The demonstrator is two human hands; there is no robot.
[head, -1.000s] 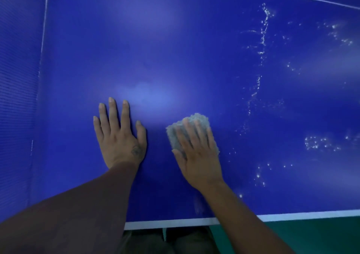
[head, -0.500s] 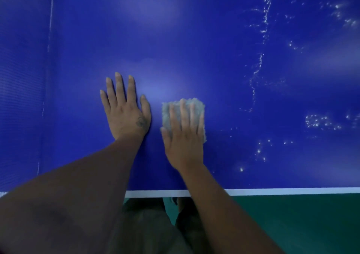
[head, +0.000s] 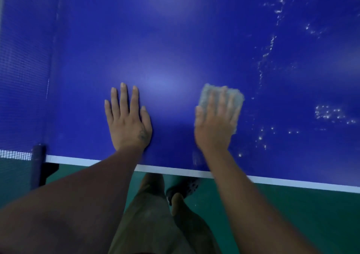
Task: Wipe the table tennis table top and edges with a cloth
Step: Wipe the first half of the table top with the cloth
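Note:
The blue table tennis table top (head: 175, 39) fills most of the view, with its white edge line (head: 292, 182) along the near side. My right hand (head: 214, 125) lies flat with straight fingers on a folded grey cloth (head: 238, 98), pressing it onto the table; the hand is blurred by motion. My left hand (head: 127, 119) rests flat on the table to the left of it, fingers straight, holding nothing. Streaks and spots of water droplets (head: 329, 114) glisten on the table right of the cloth.
The net (head: 21, 68) stands along the left side, held by a dark post and clamp (head: 38, 164) at the table's near left corner. Below the edge lie the green floor (head: 302, 214), my trouser legs and one dark shoe (head: 183, 189).
My right hand has slid the cloth to the right, away from my left hand. The view has shifted, so the table's near edge and the net post now show more.

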